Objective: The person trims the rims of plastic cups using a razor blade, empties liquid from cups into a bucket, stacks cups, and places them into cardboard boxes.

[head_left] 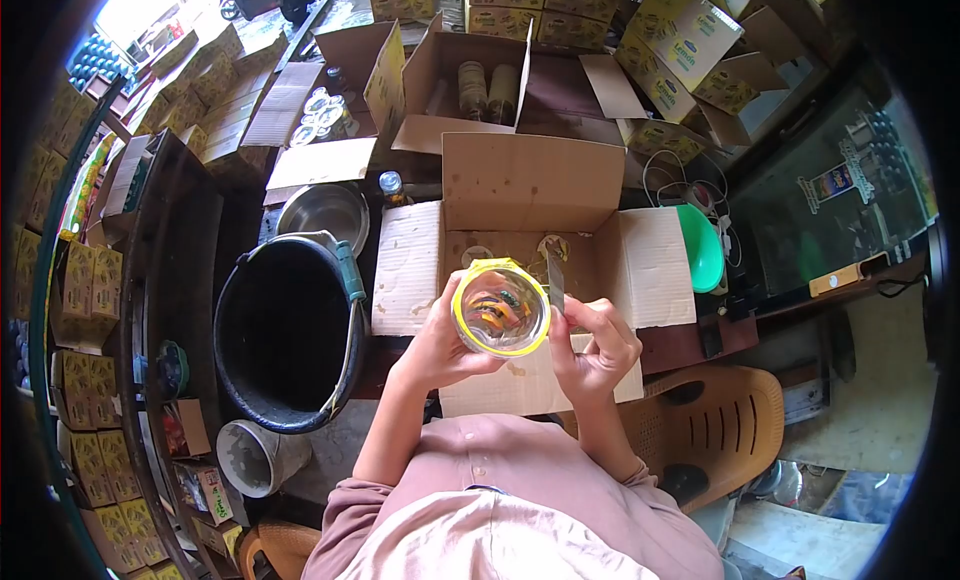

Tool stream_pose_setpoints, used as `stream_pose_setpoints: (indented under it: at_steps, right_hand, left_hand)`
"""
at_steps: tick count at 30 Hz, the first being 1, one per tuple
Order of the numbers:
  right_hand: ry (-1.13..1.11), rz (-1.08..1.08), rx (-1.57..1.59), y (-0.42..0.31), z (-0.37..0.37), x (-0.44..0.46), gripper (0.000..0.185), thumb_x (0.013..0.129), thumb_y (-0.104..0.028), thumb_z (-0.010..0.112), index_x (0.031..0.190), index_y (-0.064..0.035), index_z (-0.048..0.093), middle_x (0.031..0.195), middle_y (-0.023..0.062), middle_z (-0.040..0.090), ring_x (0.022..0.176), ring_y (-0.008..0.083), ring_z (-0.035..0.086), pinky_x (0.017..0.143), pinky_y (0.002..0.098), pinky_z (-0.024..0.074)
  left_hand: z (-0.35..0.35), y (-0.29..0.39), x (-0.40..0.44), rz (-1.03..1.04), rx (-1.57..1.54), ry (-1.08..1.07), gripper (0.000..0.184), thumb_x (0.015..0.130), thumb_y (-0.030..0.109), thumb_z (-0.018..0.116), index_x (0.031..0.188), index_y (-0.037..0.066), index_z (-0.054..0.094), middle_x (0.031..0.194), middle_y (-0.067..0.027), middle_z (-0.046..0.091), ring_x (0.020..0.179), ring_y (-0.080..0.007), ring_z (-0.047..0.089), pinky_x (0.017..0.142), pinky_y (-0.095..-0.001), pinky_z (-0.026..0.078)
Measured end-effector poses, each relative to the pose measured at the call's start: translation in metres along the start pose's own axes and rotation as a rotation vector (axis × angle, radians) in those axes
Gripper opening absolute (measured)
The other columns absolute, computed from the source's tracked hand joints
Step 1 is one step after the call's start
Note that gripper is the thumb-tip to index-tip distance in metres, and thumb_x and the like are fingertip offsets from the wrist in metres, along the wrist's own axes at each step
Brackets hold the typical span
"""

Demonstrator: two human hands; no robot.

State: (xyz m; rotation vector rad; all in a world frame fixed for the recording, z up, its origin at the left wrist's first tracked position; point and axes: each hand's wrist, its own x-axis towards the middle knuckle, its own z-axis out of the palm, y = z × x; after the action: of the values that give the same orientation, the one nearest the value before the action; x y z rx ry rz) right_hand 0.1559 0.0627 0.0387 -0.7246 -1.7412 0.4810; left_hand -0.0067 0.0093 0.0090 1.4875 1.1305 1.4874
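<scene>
My left hand (436, 348) is wrapped round a clear jar (500, 310) with a yellow rim, its round end facing up toward me. Orange and dark shapes show through it, and yellow material sticks out at its top edge. In my right hand (598, 352), pinched between thumb and fingers, a knife (555, 272) points upward, its blade close beside the jar's right rim. Both hands are over the front of an open cardboard box (532, 185), whose flaps are spread out. Something round and pale lies inside the box behind the blade.
A black bucket (288, 330) and a metal bowl (325, 218) are at the left. A green bowl (700, 248) stands right of the box. Behind are open cartons (460, 65), one holding jars. A brown plastic chair (715, 425) is at the lower right.
</scene>
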Motion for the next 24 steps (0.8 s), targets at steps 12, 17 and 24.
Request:
stream_pose_setpoints:
  at_steps: [12, 17, 24]
  right_hand:
    - [0.024, -0.062, -0.047, 0.003, 0.001, -0.01, 0.023, 0.063, 0.006, 0.068, 0.083, -0.0037, 0.065, 0.063, 0.0048, 0.057, 0.052, 0.013, 0.053, 0.048, 0.0235, 0.0429]
    - [0.02, -0.08, -0.054, 0.002, 0.003, -0.012, 0.023, 0.062, 0.007, 0.068, 0.083, -0.0037, 0.066, 0.063, 0.0044, 0.057, 0.051, 0.0129, 0.053, 0.047, 0.0234, 0.0425]
    - [0.017, -0.095, -0.064, 0.001, 0.002, -0.004, 0.024, 0.062, 0.007, 0.068, 0.084, -0.0028, 0.066, 0.062, 0.0045, 0.056, 0.051, 0.0132, 0.053, 0.048, 0.0236, 0.0428]
  left_hand:
    - [-0.004, 0.003, 0.003, 0.029, 0.069, 0.02, 0.077, 0.058, 0.007, 0.074, 0.122, 0.003, 0.032, 0.11, -0.0107, 0.047, 0.102, -0.0191, 0.051, 0.088, -0.0306, 0.044]
    - [-0.006, 0.003, 0.003, 0.047, 0.147, 0.018, 0.076, 0.057, 0.008, 0.075, 0.12, 0.003, 0.033, 0.109, -0.0119, 0.049, 0.101, -0.0204, 0.052, 0.086, -0.031, 0.044]
    - [-0.003, -0.001, 0.0, 0.069, 0.09, -0.023, 0.077, 0.058, 0.011, 0.076, 0.12, 0.002, 0.032, 0.109, -0.0131, 0.049, 0.097, -0.021, 0.054, 0.084, -0.0308, 0.044]
